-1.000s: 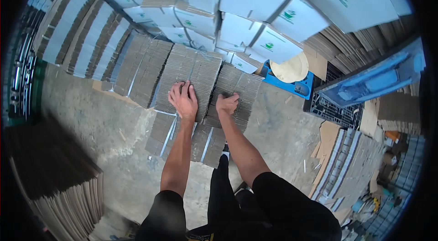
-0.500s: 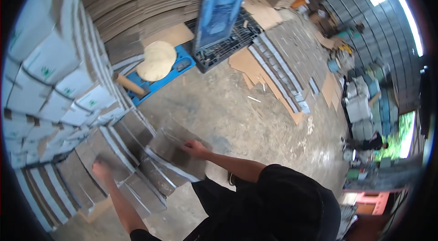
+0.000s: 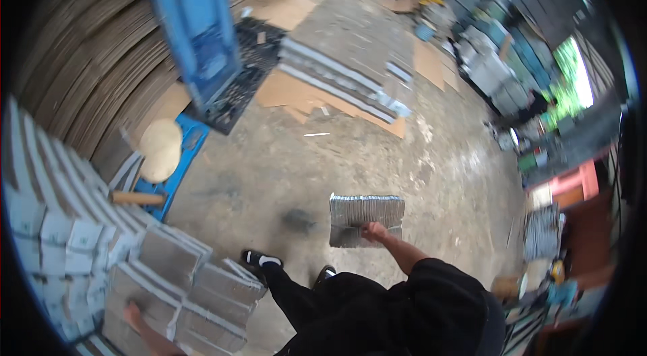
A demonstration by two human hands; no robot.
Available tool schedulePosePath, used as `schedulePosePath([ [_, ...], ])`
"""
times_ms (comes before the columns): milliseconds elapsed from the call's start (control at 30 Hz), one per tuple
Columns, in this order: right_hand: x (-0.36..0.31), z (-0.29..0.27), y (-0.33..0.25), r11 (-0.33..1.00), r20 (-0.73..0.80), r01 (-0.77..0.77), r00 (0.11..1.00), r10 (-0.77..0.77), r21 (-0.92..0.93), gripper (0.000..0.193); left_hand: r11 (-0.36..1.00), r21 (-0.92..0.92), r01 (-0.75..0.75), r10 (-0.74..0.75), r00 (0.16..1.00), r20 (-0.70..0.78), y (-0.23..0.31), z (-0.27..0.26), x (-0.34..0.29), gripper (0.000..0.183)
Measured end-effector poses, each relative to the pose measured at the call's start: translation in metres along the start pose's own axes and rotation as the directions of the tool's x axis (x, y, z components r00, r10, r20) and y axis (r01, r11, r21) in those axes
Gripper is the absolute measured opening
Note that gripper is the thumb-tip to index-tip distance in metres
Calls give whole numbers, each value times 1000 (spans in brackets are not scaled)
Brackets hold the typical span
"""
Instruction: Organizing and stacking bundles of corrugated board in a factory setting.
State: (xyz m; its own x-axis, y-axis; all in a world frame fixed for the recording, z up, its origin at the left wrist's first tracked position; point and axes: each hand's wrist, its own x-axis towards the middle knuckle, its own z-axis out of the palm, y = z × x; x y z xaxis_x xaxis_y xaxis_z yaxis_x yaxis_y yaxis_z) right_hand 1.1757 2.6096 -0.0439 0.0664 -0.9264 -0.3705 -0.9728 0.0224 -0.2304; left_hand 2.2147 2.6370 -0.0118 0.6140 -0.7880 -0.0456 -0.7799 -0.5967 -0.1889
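My right hand [image 3: 375,231] is closed on the middle of a bundle of flat, grey-brown cardboard pieces [image 3: 347,220]. The bundle is held out to the right of my legs, above the concrete floor, its thin edges lined up and whitish along the far side. At the lower left my left hand [image 3: 133,312] is over another strapped cardboard bundle [image 3: 155,292]. That hand is smeared by motion, so its fingers and any grip on the bundle cannot be made out. More such bundles [image 3: 219,283] sit against it, with white edges showing between them.
White-sided stacks [image 3: 62,228] rise at the left, with tall cardboard piles [image 3: 87,26] behind. A blue pallet [image 3: 176,167] bears a round tan piece [image 3: 162,148]. An upright blue frame [image 3: 199,33] stands beyond. Flat cardboard stacks [image 3: 357,33] lie ahead; a person [image 3: 532,108] is far right.
My right hand has carried its bundle away from the stacked bundles, out to the right over the floor. The view has swung right. My left hand remains over the bundles at left.
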Motion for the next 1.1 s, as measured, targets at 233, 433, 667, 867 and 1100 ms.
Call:
schedulePosePath([
  [233,-161,-35,132,933,-2,-322,945,327,161,29,683,-639,354,-304,933,191,133,-116,-106,43],
  [433,-289,-22,226,802,190,-535,845,500,267,37,700,-681,-215,238,969,-62,286,-136,-207,49],
  [667,-349,63,293,390,421,-787,595,684,479,35,711,-702,37,461,730,505,519,-131,-341,35],
  [867,-386,110,365,141,301,-741,429,852,656,21,723,-686,86,542,545,640,768,-139,-410,27],
  [1100,-307,-65,406,-156,386,-499,399,832,852,18,781,-586,-216,560,656,505,996,-163,-413,26],
])
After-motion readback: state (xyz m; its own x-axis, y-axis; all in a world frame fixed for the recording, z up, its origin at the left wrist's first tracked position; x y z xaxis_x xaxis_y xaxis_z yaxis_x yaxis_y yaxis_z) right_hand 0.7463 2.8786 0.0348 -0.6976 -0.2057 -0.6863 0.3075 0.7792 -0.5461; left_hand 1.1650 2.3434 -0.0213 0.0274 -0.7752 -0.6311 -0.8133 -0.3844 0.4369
